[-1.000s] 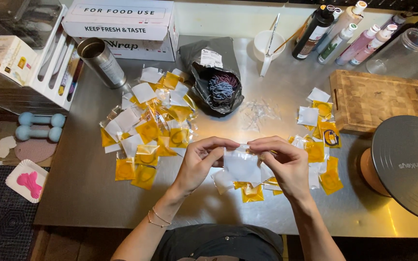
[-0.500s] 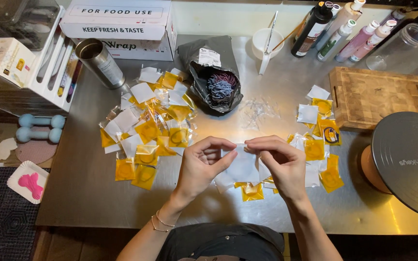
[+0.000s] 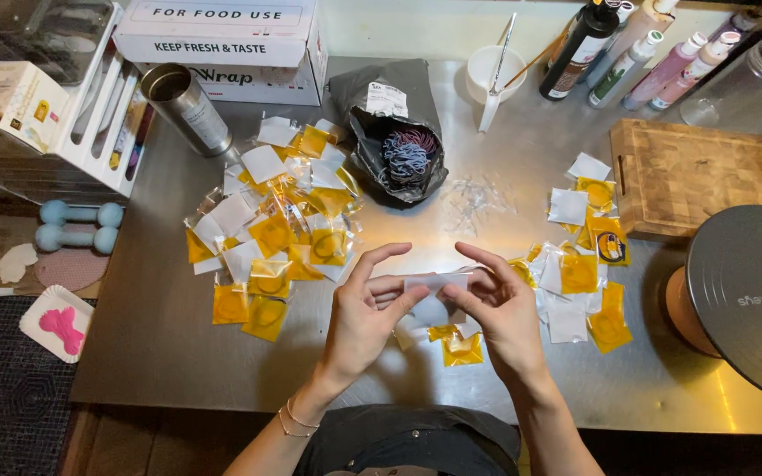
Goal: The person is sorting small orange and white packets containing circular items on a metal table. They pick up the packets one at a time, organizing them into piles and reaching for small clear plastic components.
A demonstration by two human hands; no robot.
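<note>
Both hands, the left hand (image 3: 365,310) and right hand (image 3: 497,308), pinch one small clear packet (image 3: 437,283) by its ends, in front of the dark bag (image 3: 396,141). It looks featherlight, limp and slick, so edge pinches probably suit it best.

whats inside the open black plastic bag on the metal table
Inside the open black plastic bag lies a bundle of blue and dark red coiled bands. Only the top of the bundle shows at the mouth; anything deeper is hidden by the bag's folds.
</note>
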